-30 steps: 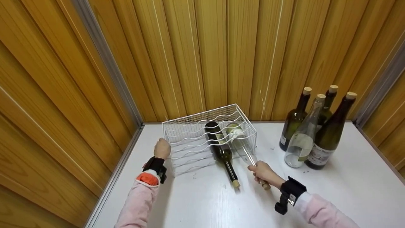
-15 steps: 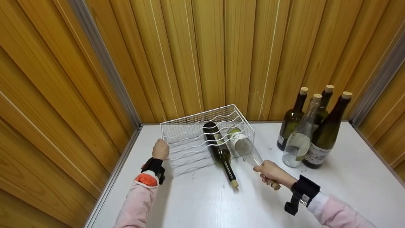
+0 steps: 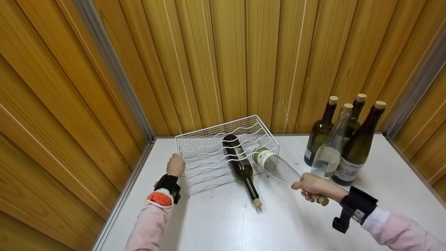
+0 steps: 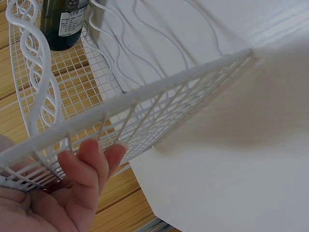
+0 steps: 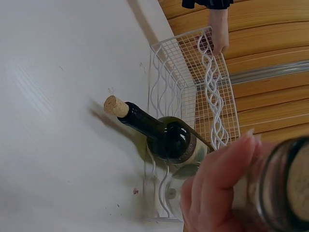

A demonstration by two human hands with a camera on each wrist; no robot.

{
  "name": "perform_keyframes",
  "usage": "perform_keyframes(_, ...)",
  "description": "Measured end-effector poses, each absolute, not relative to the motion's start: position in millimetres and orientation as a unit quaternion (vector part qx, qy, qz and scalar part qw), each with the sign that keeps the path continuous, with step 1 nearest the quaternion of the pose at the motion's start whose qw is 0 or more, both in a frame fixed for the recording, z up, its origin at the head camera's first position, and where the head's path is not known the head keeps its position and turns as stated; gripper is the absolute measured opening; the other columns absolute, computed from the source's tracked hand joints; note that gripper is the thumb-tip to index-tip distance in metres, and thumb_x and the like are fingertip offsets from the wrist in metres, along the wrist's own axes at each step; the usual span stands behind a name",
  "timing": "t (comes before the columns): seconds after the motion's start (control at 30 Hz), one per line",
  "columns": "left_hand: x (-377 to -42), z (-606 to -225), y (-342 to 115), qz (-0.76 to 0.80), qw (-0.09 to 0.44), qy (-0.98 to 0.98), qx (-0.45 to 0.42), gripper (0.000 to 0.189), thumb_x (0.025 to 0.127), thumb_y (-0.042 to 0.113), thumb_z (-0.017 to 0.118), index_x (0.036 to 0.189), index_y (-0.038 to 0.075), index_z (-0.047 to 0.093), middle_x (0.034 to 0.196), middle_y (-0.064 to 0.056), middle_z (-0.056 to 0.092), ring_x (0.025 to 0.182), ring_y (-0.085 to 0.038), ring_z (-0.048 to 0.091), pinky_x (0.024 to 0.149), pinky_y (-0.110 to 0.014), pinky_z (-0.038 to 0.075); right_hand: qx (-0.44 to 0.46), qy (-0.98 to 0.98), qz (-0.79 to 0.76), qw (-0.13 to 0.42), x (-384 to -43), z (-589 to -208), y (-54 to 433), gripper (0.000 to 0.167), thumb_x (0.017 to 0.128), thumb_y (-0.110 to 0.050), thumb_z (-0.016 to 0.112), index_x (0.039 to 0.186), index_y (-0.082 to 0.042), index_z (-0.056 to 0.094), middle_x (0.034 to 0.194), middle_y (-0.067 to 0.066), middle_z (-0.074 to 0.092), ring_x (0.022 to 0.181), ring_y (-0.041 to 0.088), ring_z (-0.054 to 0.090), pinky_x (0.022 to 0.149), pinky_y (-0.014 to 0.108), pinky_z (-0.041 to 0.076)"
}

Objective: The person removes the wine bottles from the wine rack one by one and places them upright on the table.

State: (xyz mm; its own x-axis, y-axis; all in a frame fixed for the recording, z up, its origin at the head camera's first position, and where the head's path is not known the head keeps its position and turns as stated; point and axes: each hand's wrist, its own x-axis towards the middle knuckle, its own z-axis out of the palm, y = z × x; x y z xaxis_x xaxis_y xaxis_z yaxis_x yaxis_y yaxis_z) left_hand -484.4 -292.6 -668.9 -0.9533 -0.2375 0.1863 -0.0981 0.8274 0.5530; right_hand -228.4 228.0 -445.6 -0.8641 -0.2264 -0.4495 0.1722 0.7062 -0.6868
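Note:
My left hand [image 3: 176, 165] grips the left side of a white wire wine rack [image 3: 216, 129]; in the left wrist view the fingers [image 4: 87, 164] curl round its mesh. My right hand [image 3: 313, 187] holds a clear glass bottle [image 3: 280, 169] by its corked neck. That bottle tilts, its greenish, labelled base end at the right part of the rack's front. A dark green wine bottle [image 3: 240, 162] lies in the rack, its corked neck sticking out towards me. In the right wrist view, the held bottle's cork [image 5: 297, 186] is close to the camera.
To the right several corked bottles stand upright on the white table [image 3: 216, 223]: a clear one [image 3: 327, 157], a labelled green one [image 3: 359, 150] and dark ones [image 3: 320, 136] behind. A wood-panelled wall [image 3: 230, 62] rises behind the rack.
My right hand has moved to the right, drawing the clear bottle partly out of the rack and towards the standing bottles. My left hand keeps its grip on the rack.

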Motion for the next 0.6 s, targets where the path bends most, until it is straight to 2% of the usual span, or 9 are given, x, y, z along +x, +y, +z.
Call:
perform_keyframes(0.27,-481,-669,-294,-0.273,0.135,-0.95,0.072,0.028,0.103,0.01,0.043,0.106,-0.012,0.06,0.101,-0.041,0.073,0.093,-0.059,0.075,0.08,-0.069,0.063,-0.012,0.893,-0.336,0.298,-225,-416,242,0.037,0.103,-0.024,0.06,0.069,-0.016,0.052,0.055,-0.006,0.047,0.048,0.005,0.041,0.048,0.019,0.031)
perform_keyframes(0.53,-484,-669,-294,-0.271,0.12,-0.952,0.075,0.029,0.103,0.009,0.043,0.11,-0.014,0.059,0.106,-0.042,0.072,0.096,-0.06,0.075,0.081,-0.069,0.063,-0.046,0.892,-0.316,0.319,-228,-395,252,0.027,0.104,-0.019,0.063,0.078,-0.013,0.057,0.058,-0.008,0.049,0.05,0.003,0.046,0.052,0.015,0.04)
perform_keyframes(0.6,-485,-668,-293,-0.273,0.111,-0.952,0.082,0.029,0.103,0.01,0.043,0.111,-0.013,0.059,0.107,-0.041,0.072,0.097,-0.059,0.075,0.082,-0.069,0.063,-0.045,0.894,-0.305,0.325,-229,-391,253,0.03,0.105,-0.022,0.064,0.076,-0.015,0.059,0.057,-0.008,0.048,0.05,0.002,0.045,0.05,0.015,0.039)
